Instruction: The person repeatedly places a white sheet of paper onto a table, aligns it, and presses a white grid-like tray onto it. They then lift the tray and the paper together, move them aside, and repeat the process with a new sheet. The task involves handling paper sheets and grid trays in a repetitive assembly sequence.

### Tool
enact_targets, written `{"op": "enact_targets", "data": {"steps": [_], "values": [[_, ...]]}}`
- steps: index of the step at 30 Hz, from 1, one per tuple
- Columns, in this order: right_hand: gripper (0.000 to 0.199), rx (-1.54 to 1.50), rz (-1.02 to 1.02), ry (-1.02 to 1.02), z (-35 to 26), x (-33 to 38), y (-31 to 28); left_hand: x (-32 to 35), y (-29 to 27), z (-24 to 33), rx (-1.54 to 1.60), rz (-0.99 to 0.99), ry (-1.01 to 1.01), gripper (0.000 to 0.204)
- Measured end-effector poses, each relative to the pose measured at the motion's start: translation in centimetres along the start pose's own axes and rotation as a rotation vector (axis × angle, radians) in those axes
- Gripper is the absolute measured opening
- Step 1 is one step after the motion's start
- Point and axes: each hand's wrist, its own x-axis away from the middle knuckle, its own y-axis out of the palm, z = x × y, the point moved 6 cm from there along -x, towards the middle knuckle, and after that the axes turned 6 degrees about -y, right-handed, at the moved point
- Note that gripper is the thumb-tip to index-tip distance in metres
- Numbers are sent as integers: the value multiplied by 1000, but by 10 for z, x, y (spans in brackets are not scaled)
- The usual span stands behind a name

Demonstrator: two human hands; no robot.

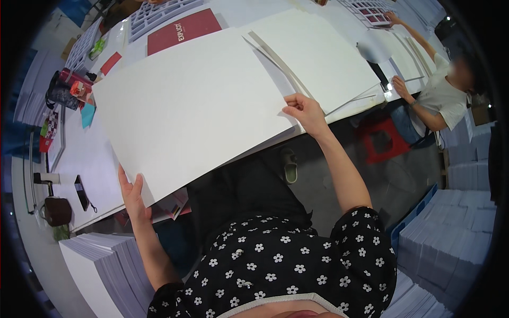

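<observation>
A large white sheet of board (185,116) lies at a slant over the near edge of the white table, its front edge reaching past it. My left hand (132,196) grips its near left corner, thumb on top and fingers along the edge. At the right edge, my right hand (305,112) is closed in a pinch on the same board, fingertips partly hidden. Just beyond that hand, a narrow grey-white strip or board edge (278,61) sticks up at an angle. More large white sheets (318,53) lie flat to the right.
A red printed board (183,31) and white lattice frames (159,18) lie at the back. Left are a phone (81,193), a brown pouch (56,211) and a cup. A co-worker (445,95) sits at right near a red stool (382,139). Paper stacks (445,238) stand around.
</observation>
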Motion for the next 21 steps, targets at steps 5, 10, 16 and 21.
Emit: {"op": "enact_targets", "data": {"steps": [5, 10, 16, 21], "values": [[43, -45, -92, -8, 26, 14, -4, -3, 4, -7, -79, 19, -2, 65], [50, -89, -116, 30, 41, 18, -5, -19, 18, -7, -95, -20, 24, 64], [53, -125, -127, 97, 49, 19, -4, -26, 29, 0, -122, -32, 34, 64], [53, -80, -136, 42, 48, 18, -2, -26, 23, -6, -115, -32, 18, 63]]}}
